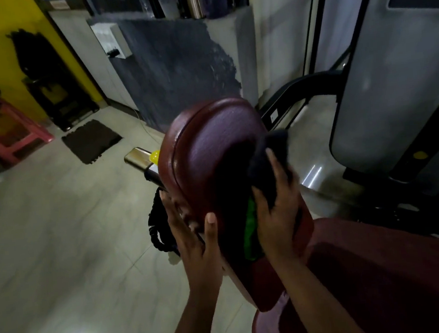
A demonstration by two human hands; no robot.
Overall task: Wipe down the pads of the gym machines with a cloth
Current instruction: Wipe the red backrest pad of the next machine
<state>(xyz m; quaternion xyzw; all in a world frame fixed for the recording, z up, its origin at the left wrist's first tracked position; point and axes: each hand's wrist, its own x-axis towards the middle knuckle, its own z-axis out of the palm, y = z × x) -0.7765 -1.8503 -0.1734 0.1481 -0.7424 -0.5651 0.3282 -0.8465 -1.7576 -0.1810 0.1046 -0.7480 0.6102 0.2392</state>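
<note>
A dark red upright back pad (211, 151) of a gym machine stands in the middle of the view, with a matching red seat pad (384, 279) below it at the right. My left hand (193, 238) grips the pad's left edge, thumb on the front. My right hand (276, 214) presses a dark cloth (271, 158) against the pad's right side. A strip of green (251, 230) shows between my right hand and the pad; I cannot tell what it is.
The machine's grey weight-stack shroud (382, 91) and black frame (299, 88) rise at the right. A metal arm with a yellow knob (142, 160) sticks out behind the pad. A pink stool (3, 133), a dark mat (91, 141) and glossy floor tiles (60, 248) lie left.
</note>
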